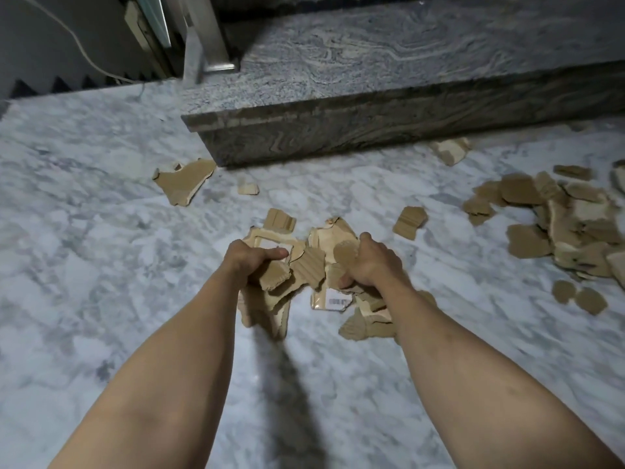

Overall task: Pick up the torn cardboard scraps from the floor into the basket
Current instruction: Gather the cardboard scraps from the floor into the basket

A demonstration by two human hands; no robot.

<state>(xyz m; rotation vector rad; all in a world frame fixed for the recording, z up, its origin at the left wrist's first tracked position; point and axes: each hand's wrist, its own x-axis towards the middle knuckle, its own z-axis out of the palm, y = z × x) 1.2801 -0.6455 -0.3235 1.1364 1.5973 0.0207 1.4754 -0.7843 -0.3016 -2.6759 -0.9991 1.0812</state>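
Torn brown cardboard scraps lie scattered over the white marble floor (pixel 101 265). My left hand (pixel 248 260) is closed around a bunch of scraps (pixel 274 282), some hanging below the fist. My right hand (pixel 370 262) grips another bunch (pixel 345 252), with pieces (pixel 367 324) trailing under the wrist. A scrap with a barcode label (pixel 333 301) sits between my hands. A big heap of scraps (pixel 568 225) lies at the right. Loose pieces rest further off: a large one (pixel 184 181), a small one (pixel 248 188), one (pixel 410 222) right of centre. No basket is in view.
A grey granite step (pixel 372 106) rises across the back, with a scrap (pixel 451 150) at its foot. A metal post (pixel 209 35) stands on the step's left end. A white cable (pixel 84 52) runs along the dark wall at the back left.
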